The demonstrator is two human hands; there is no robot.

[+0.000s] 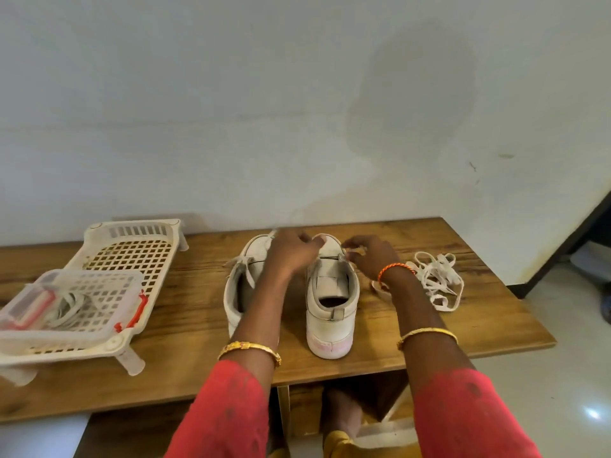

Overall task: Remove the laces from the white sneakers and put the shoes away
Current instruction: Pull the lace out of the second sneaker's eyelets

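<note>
Two white sneakers stand heel-toward-me on the wooden table (198,342). The left sneaker (236,292) is partly hidden behind my left forearm. The right sneaker (332,302) has a pinkish heel sole. My left hand (292,251) reaches across and grips the toe end of the right sneaker. My right hand (367,256) pinches a white lace end beside that shoe's eyelets. A loose white lace (436,279) lies in a heap to the right of the shoes.
A white perforated plastic rack (132,256) stands at the table's left. On it lies a smaller white basket (71,309) holding cords and a red item. The wall runs behind the table. Tiled floor lies to the right.
</note>
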